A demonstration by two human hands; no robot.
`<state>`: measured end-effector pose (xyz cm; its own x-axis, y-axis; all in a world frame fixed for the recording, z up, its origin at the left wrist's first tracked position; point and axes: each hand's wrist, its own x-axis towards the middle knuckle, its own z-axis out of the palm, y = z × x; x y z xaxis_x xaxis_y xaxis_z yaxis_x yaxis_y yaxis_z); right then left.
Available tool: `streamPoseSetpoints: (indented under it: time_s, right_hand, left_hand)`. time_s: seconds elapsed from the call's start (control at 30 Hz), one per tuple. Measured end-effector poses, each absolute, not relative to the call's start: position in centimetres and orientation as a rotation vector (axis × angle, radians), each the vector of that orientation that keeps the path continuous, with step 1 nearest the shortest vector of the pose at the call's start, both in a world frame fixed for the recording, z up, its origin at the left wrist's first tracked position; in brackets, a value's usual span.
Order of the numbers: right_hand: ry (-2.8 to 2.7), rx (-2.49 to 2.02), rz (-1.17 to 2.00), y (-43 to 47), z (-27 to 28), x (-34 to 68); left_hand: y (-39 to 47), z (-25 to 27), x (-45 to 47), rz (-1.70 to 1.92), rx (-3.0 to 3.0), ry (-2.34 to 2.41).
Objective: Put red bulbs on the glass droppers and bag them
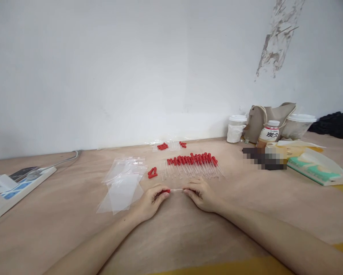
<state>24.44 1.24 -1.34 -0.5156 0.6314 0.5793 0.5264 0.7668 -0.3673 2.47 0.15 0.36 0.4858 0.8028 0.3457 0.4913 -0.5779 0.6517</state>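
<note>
My left hand (pixel 150 201) and my right hand (pixel 201 194) rest on the wooden table (pixel 73 229) and hold one clear glass dropper (pixel 175 190) between them. The left fingers pinch its red rubber bulb end, the right fingers pinch the glass tube end. Just beyond my hands lies a row of several finished droppers with red bulbs (pixel 192 165). Two loose red bulbs (pixel 152 173) lie left of that row. A pile of clear zip bags (pixel 122 183) lies beside my left hand.
More red bulbs and glass tubes on plastic (pixel 167 146) sit near the wall. A white power strip with plugs (pixel 15 185) lies far left. At the right stand cups (pixel 236 128), a bottle (pixel 269 133), a beige bag (pixel 263 118) and a tissue pack (pixel 317 168).
</note>
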Motion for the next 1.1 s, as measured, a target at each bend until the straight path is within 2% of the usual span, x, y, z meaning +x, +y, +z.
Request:
streamPoseSetpoints:
  time_s: [0.4, 0.8, 1.1]
  right_hand:
    - [-2.305, -0.876, 0.198, 1.8, -1.5, 24.7]
    - [-2.432, -0.866, -0.260, 1.3, -1.0, 24.6]
    - [-2.388, -0.876, -0.095, 0.8, -1.5, 23.9]
  left_hand:
    - [-0.6, 0.9, 2.6, 0.735, 2.282, 1.080]
    - [-0.6, 0.8, 2.6, 0.665, 2.487, 1.146]
    - [-0.7, 0.8, 2.6, 0.629, 2.610, 1.054]
